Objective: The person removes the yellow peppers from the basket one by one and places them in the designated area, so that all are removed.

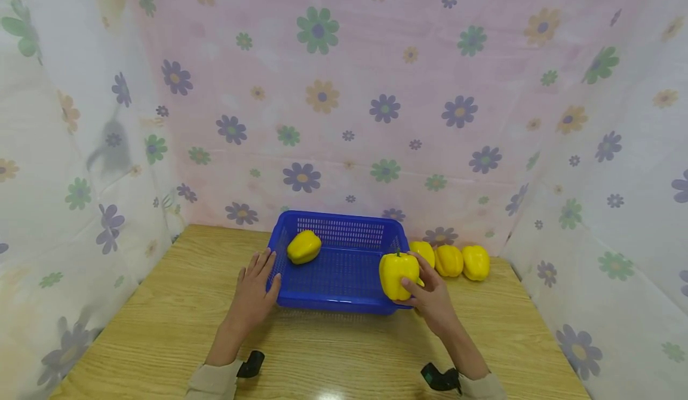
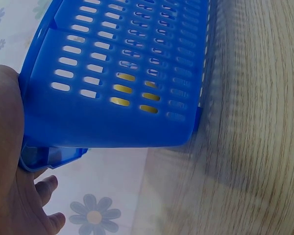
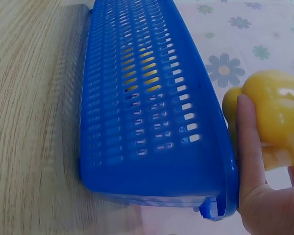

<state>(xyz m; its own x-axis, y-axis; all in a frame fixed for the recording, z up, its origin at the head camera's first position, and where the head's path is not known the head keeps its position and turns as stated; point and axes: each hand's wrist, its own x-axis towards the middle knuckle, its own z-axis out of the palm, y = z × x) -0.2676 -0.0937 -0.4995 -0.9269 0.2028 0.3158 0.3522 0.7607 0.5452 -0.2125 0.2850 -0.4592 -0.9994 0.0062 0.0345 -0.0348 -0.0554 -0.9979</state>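
A blue perforated basket point(image 1: 338, 304) stands on the table with one yellow bell pepper point(image 1: 304, 247) lying inside at its left. My right hand point(image 1: 432, 301) grips another yellow pepper point(image 1: 396, 276), stem up, at the basket's right end; in the right wrist view the fingers lie around this pepper point(image 3: 277, 115) beside the rim. My left hand point(image 1: 254, 289) rests on the basket's left rim, its fingers fairly straight; the left wrist view shows that hand point(image 2: 12, 161) against the end of the basket point(image 2: 108, 122).
Several yellow peppers stand in a row right of the basket, among them one at the far right point(image 1: 475, 262), one beside it point(image 1: 448, 261) and one partly behind my right hand point(image 1: 423, 252). A flowered cloth point(image 1: 344, 119) hangs behind the wooden table point(image 1: 177, 304).
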